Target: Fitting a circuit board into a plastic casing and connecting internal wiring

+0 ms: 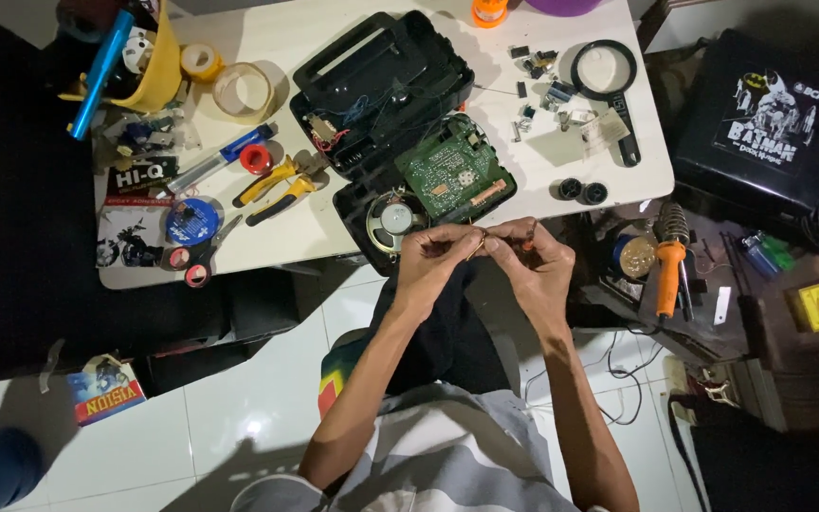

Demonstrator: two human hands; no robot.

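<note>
At the near edge of the surface (267, 47), head view: my left hand (433, 256) and right hand (535, 261) meet, fingertips touching. The fingers of both are closed on a thin wire (478, 244), pinched between them; detail too small to tell. Just beyond the hands: green board (452, 171) lying in the opened black case (381, 71), speaker (392, 220) beside it. Yellow pliers (277, 187) to the left. Orange soldering iron (670, 261) to the right, off the surface.
</note>
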